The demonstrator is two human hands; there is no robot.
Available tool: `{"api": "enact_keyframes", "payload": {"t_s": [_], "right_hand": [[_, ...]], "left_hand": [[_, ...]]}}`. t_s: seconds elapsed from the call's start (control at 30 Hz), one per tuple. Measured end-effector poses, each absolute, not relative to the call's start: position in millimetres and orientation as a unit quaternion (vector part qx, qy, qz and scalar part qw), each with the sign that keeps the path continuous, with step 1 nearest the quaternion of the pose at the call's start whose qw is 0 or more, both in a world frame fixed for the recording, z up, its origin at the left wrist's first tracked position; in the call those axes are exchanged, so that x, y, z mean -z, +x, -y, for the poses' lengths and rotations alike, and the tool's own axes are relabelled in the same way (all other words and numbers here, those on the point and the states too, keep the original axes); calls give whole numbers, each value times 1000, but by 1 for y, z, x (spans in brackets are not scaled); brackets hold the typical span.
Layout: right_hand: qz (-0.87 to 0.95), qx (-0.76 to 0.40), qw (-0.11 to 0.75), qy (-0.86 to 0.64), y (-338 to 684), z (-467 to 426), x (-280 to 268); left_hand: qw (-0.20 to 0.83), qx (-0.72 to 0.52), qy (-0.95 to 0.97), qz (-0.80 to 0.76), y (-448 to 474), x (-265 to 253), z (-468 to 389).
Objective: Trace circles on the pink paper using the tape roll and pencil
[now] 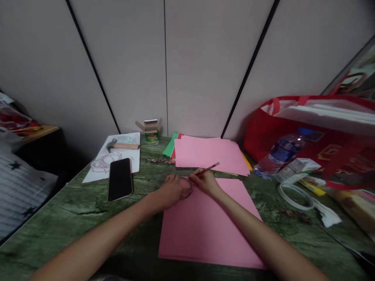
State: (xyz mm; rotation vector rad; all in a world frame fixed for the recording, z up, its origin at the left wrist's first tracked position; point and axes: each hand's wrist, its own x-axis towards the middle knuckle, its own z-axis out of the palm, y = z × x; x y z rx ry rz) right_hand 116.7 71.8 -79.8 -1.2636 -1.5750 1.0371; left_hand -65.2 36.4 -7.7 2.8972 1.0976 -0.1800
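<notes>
My right hand is closed around a pencil, whose tip side points down toward a stack of pink paper. Close by, my left hand presses a dark-edged ring flat against the upper left corner of that paper. Pink shows through the middle of the ring. Its left part is hidden under my fingers. The pencil's tip is too small to make out, but it lies near the ring's right edge.
Behind lie more pink sheets over green and red ones. To the left are a phone, a hammer on a white board, and a small box. At right stand a bottle, a tape roll and a red bag.
</notes>
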Motion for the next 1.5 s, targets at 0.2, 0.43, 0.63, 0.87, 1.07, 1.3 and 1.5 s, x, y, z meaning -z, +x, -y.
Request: {"api": "enact_keyframes", "payload": {"t_s": [0.2, 0.43, 0.63, 0.87, 1.07, 1.3, 1.5], "right_hand": [[609, -417, 432, -518, 121, -56, 76], [619, -389, 430, -529, 125, -27, 73], [589, -438, 443, -515, 124, -6, 73], [649, -388, 439, -485, 110, 37, 58], [814, -206, 321, -438, 87, 52, 51], [873, -56, 139, -464, 59, 45, 41], [869, -57, 61, -488, 48, 43, 27]], "left_hand": [[-2, 49, 961, -271, -67, -3, -41], [-1, 90, 962, -258, -58, -17, -44], [-5, 130, 945, -300, -54, -22, -47], [-6, 148, 935, -321, -53, -22, -59], [-1, 161, 928, -336, -50, -24, -66], [0, 177, 926, -334, -45, -24, -67], [-3, 172, 929, -329, -45, -25, -66]]}}
